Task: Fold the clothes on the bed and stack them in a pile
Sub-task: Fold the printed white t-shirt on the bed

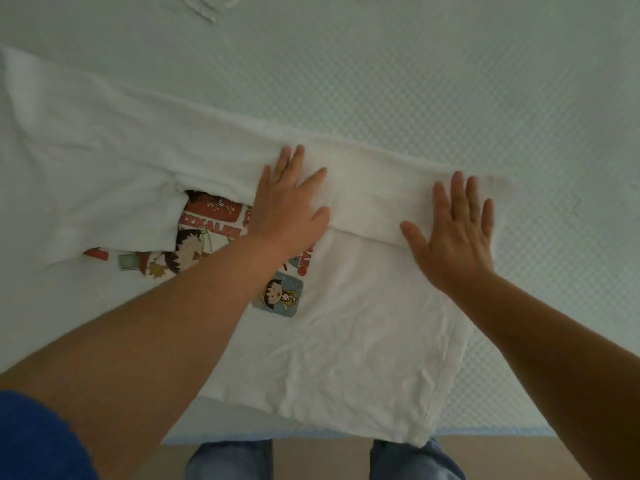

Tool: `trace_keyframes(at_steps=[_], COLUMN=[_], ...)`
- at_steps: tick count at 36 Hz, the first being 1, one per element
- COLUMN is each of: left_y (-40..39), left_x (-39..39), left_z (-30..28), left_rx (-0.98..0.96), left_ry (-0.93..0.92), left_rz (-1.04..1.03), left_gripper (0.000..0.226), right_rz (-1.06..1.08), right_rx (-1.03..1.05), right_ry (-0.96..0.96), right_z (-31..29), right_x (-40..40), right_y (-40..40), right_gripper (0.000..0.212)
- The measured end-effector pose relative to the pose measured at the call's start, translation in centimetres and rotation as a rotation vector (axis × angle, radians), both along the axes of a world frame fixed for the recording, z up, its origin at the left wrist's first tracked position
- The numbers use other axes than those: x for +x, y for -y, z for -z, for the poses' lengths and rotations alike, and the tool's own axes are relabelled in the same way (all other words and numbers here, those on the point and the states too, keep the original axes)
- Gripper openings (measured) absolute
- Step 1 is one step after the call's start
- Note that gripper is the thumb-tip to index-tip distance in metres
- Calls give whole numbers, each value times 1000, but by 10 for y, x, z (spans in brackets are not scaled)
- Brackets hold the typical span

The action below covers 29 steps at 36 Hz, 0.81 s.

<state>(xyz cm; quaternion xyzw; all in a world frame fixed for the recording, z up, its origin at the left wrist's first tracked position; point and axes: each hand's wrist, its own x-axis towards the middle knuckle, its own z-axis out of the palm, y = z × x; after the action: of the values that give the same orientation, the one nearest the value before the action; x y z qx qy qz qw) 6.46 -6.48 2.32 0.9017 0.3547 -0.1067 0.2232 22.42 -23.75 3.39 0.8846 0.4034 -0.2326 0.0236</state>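
Observation:
A white T-shirt (360, 327) with cartoon prints lies spread on the bed, its far side folded over toward me as a long band. My left hand (291, 202) lies flat with straight fingers on the middle of that folded band. At the band's right end my right hand (453, 230) presses down, fingers spread and straight. The prints (207, 237) show partly from under the fold and my left forearm. The shirt's near corner hangs over the bed's front edge.
The bed (450, 81) has a pale textured cover that stretches far and right of the shirt. More white cloth (211, 8) lies at the top edge. Below the bed's front edge (540, 430) are the floor and my jeans-clad legs (228, 460).

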Motion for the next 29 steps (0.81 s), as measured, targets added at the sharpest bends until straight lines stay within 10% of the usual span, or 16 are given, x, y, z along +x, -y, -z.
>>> trace_keyframes(at_steps=[6, 13, 21, 29], left_y=[-18, -85, -149, -165], left_x=[-114, -220, -253, -260], left_z=[-42, -40, -21, -19], left_rx=[148, -21, -335, -791], left_ry=[181, 138, 113, 286], left_rz=[-525, -1349, -1362, -1489], left_gripper=[35, 60, 76, 30], right_rz=[-177, 73, 563, 797], right_rx=[71, 99, 97, 103], right_ry=[-195, -496, -754, -787], right_z=[-19, -21, -13, -6], right_x=[-93, -196, -253, -271], right_y=[-43, -116, -200, -228], right_gripper=[69, 51, 33, 25])
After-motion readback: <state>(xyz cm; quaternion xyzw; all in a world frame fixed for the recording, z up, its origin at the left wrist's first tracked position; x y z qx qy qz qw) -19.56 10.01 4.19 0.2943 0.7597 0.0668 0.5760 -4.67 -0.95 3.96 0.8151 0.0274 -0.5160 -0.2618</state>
